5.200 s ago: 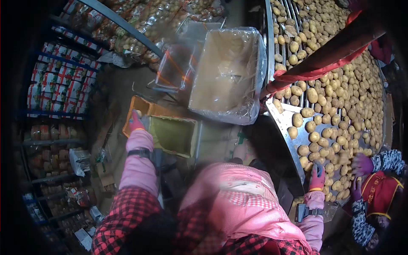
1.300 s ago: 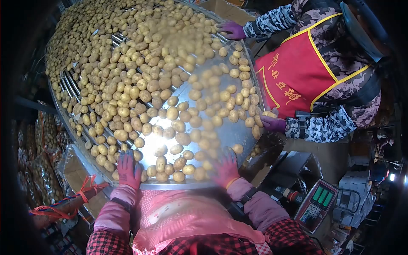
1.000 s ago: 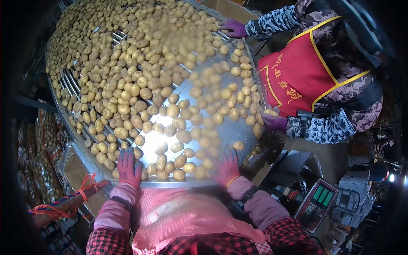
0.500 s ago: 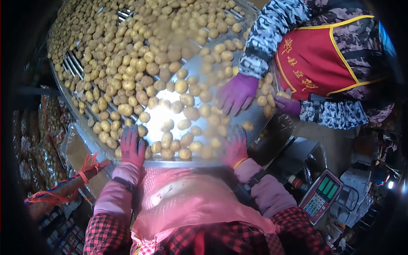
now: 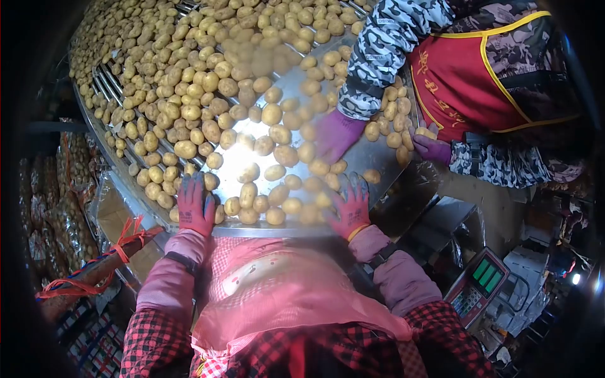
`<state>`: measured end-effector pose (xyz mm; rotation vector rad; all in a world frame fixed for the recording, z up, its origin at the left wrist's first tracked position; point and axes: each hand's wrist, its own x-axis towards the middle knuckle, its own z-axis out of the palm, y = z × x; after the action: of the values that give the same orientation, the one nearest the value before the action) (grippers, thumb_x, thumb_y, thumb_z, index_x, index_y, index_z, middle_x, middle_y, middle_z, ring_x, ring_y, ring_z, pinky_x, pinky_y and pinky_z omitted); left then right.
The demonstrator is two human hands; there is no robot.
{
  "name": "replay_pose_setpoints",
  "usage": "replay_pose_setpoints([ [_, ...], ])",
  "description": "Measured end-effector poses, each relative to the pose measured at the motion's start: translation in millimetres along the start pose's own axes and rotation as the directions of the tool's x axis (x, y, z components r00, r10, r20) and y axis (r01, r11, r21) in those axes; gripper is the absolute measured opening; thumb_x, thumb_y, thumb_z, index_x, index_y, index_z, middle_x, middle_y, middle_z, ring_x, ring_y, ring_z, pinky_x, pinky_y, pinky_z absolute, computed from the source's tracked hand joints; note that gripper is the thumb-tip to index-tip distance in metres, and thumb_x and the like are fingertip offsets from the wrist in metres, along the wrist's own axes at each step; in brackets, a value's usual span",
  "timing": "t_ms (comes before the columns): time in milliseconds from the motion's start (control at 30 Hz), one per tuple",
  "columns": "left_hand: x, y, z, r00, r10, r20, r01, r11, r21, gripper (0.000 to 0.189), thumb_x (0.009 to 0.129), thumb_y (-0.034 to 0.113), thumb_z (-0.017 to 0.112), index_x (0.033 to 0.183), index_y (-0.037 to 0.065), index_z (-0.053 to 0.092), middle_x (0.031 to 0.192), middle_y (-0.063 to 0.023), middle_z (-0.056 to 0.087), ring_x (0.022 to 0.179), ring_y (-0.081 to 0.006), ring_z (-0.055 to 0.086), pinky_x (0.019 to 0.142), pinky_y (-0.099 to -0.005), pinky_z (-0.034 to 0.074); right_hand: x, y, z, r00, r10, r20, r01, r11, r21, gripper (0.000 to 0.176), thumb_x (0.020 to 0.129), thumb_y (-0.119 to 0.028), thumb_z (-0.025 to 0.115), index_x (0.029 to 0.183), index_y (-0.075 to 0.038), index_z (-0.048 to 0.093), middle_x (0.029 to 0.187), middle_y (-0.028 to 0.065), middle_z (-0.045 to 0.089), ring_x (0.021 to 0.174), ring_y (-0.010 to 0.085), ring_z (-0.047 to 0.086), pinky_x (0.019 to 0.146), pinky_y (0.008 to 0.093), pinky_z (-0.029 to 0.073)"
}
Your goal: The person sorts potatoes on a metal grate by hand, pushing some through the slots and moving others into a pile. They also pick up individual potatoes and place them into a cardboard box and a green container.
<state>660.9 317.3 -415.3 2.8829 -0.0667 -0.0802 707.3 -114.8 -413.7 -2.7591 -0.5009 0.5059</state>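
Note:
My left hand [image 5: 195, 203], in a pink glove with grey fingertips, lies flat with its fingers apart at the front edge of the metal table [image 5: 277, 231]. Potatoes touch it on both sides, one of them [image 5: 232, 206] just to its right. My right hand [image 5: 351, 205], gloved alike, rests on the metal with spread fingers and holds nothing. Several potatoes lie between my hands, among them one nearest the edge [image 5: 275, 216]. A blurred smear covers part of the view beside my right hand.
A co-worker in a red apron [image 5: 466, 82] stands at the right, one purple glove [image 5: 337, 135] among the potatoes, the other [image 5: 432, 146] holding a potato. Metal rollers [image 5: 107, 85] show under the pile. A scale [image 5: 477, 285] stands lower right; a wrapped pole [image 5: 94, 274] juts in lower left.
The fingers of my right hand have spread wider. The co-worker's nearer arm has shifted left and down, its glove deeper among the potatoes. The view has shifted slightly.

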Motion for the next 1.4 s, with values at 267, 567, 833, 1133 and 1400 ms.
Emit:
replay_pose_setpoints([
  [267, 0, 0, 0, 0.999, -0.022, 0.025, 0.022, 1.0, -0.005, 0.068, 0.09, 0.024, 0.06, 0.151, 0.002, 0.04, 0.154, -0.0217, 0.041, 0.145, -0.0446, 0.032, 0.121, -0.0557, 0.022, 2, 1, -1, 0.999, -0.032, -0.043, 0.031, 0.999, -0.01, 0.064, 0.081, -0.046, 0.072, 0.141, -0.027, 0.059, 0.153, 0.0176, 0.039, 0.146, 0.0426, 0.028, 0.12, 0.0613, 0.018],
  [567, 3, 3, -4, 0.999, -0.026, 0.026, 0.026, 1.0, -0.015, 0.069, 0.09, 0.023, 0.061, 0.151, 0.002, 0.04, 0.154, -0.0226, 0.041, 0.145, -0.0456, 0.032, 0.121, -0.0555, 0.022, 52, -56, 2, 0.869, -0.48, 0.116, 0.47, 0.876, 0.11, 0.064, 0.091, -0.042, 0.064, 0.15, -0.025, 0.047, 0.16, 0.0154, 0.032, 0.15, 0.0374, 0.025, 0.12, 0.0578, 0.022],
  [833, 6, 17, -5, 1.0, 0.028, 0.001, -0.028, 0.998, -0.061, 0.063, 0.089, 0.021, 0.059, 0.147, 0.001, 0.044, 0.151, -0.0253, 0.042, 0.143, -0.0464, 0.035, 0.119, -0.0586, 0.023, 74, -47, 11, 0.834, -0.518, 0.191, 0.505, 0.855, 0.116, 0.063, 0.09, -0.038, 0.065, 0.148, -0.019, 0.048, 0.155, 0.0127, 0.04, 0.147, 0.035, 0.032, 0.119, 0.0531, 0.027],
  [1133, 89, 112, -18, 0.812, 0.576, 0.093, -0.452, 0.722, -0.524, 0.051, 0.085, 0.022, 0.068, 0.133, 0.008, 0.061, 0.137, -0.0189, 0.056, 0.131, -0.0423, 0.05, 0.115, -0.0564, 0.034, 89, 87, -45, 0.858, 0.04, -0.512, -0.035, 0.999, 0.019, 0.058, 0.087, -0.019, 0.067, 0.143, -0.008, 0.054, 0.146, 0.0179, 0.051, 0.124, 0.036, 0.059, 0.097, 0.0464, 0.052],
  [1400, 177, -13, -14, 0.992, -0.066, -0.109, 0.089, 0.971, 0.223, 0.063, 0.09, 0.034, 0.066, 0.147, 0.011, 0.05, 0.15, -0.0207, 0.044, 0.139, -0.0443, 0.038, 0.115, -0.055, 0.03, 149, 111, -65, 0.822, 0.33, -0.464, -0.156, 0.914, 0.373, 0.077, 0.089, -0.031, 0.069, 0.157, -0.017, 0.035, 0.149, 0.0203, 0.047, 0.132, 0.0391, 0.05, 0.109, 0.0505, 0.042],
])
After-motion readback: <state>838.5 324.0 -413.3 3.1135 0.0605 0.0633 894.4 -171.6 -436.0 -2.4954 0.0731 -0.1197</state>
